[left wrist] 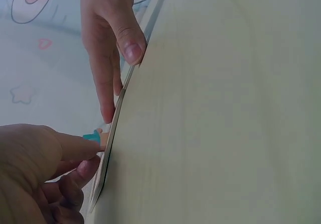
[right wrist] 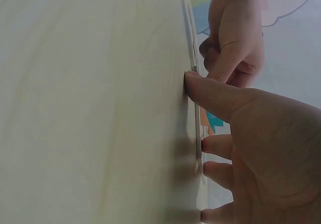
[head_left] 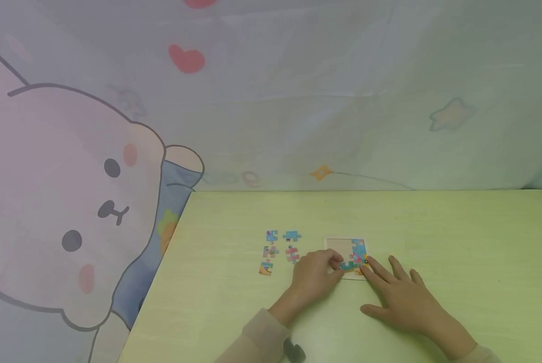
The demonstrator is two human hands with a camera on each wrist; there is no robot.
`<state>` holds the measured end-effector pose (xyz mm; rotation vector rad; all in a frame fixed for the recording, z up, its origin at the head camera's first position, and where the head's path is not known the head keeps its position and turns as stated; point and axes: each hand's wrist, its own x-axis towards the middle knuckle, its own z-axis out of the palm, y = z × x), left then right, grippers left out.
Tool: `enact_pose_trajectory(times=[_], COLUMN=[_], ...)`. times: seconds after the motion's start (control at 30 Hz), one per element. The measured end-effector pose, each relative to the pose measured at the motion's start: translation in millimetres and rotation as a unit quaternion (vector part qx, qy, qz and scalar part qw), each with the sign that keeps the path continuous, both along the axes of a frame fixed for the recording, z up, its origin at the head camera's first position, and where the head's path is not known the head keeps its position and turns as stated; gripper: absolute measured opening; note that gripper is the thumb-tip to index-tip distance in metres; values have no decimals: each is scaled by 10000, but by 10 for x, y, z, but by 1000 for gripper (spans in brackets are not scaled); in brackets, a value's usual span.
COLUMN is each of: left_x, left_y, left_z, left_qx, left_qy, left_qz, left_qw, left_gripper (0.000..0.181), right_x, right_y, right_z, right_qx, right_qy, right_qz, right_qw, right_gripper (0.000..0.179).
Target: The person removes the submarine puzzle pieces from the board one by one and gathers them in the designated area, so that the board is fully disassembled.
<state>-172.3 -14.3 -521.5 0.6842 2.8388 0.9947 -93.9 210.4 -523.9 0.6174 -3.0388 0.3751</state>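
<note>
A small jigsaw tray (head_left: 324, 248) with a pale rim lies on the table, with blue and pink puzzle pieces (head_left: 359, 250) set along its right side. My left hand (head_left: 315, 275) is over the tray's lower left, its thumb and index finger pinching a teal and orange puzzle piece (left wrist: 93, 136). That piece (right wrist: 214, 121) stands tilted up at the tray's near edge in the wrist views. My right hand (head_left: 402, 297) has its fingers spread. Its index and middle fingertips rest on the tray's right side, while the thumb reaches down to the tabletop.
Several loose puzzle pieces (head_left: 269, 251) lie in two columns left of the tray, close to my left hand. The pale yellow-green table (head_left: 470, 242) ends at a back edge against a printed cloth (head_left: 298, 101) with a cartoon bear. A dark object (head_left: 293, 350) shows by the left sleeve.
</note>
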Motion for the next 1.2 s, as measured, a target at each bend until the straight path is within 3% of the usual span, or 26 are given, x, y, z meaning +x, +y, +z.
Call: enact_pose_trajectory(times=[0.27,0.7,0.97,1.2], left_x=[5,31,41,39], left_y=[-108,-515,-829,-1009], left_z=[26,-10,-19,31], left_qx=[163,531,273,170], left_qy=[-50,61,163,83], left_qz=[119,391,714,788], left_qw=[9998,9978,9969,9967], left_gripper=[18,17,18,22], right_x=[-9,-12,-7,-7], right_y=[10,19,9,6], right_z=[-30,-39,-27,-3], right_qx=[28,52,-35,-50], right_qy=[51,34,14,-29], right_qz=[10,-32,-8,-43], right_qw=[10000,10000,10000,10000], right_gripper=[83,83,82,82])
